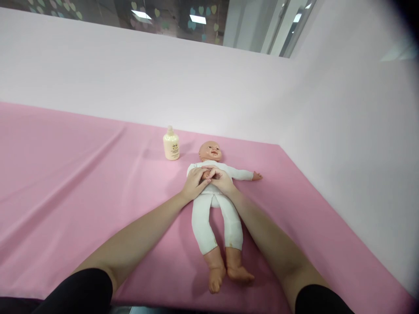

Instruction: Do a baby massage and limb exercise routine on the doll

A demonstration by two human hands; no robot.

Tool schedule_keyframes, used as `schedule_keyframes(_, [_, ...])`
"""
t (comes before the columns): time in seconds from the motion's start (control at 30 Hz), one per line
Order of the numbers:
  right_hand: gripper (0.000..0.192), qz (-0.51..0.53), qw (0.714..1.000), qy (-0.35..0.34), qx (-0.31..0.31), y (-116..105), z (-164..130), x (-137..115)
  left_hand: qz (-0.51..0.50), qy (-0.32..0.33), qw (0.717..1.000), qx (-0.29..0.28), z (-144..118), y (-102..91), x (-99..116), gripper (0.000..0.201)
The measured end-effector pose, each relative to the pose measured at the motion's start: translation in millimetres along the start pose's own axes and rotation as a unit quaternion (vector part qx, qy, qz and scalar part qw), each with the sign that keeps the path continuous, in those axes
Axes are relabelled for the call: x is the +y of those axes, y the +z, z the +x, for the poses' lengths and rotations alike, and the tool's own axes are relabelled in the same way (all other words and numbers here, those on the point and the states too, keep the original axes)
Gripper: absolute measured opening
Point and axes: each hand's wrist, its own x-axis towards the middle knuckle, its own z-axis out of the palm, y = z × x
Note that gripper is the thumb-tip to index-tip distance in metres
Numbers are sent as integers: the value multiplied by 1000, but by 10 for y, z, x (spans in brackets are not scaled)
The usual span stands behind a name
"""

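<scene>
A baby doll (233,220) in a white cloth body lies on its back, its head toward the wall and its bare feet toward me. One of its arms stretches out to the right; the other is bent across the chest. Over the chest, my left hand (195,184) curls around the small doll's hand (206,175) from the left. My right hand (221,179) closes on that same little hand from the right, thumb and fingers pinched together. My fingers partly cover it.
A cream-coloured pump-type bottle (172,146) stands upright left of the doll's head. Pink sheeting (98,183) covers the padded surface, with creases on the left. White walls (131,74) border the back and right, and a window (183,19) is set above.
</scene>
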Motion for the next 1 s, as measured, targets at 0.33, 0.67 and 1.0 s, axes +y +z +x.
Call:
schedule_keyframes(0.33, [20, 7, 1000, -18, -10, -9, -3, 14, -12, 7, 1000, 13, 3, 4, -10, 34])
schedule_keyframes(0.67, [37, 7, 1000, -12, -9, -8, 18, 20, 1, -4, 1000, 29, -12, 9, -8, 39])
schedule_keyframes(1.0, [33, 21, 1000, -12, -1, -6, 19, 52, -1, -28, 999, 34, -12, 26, -26, 33])
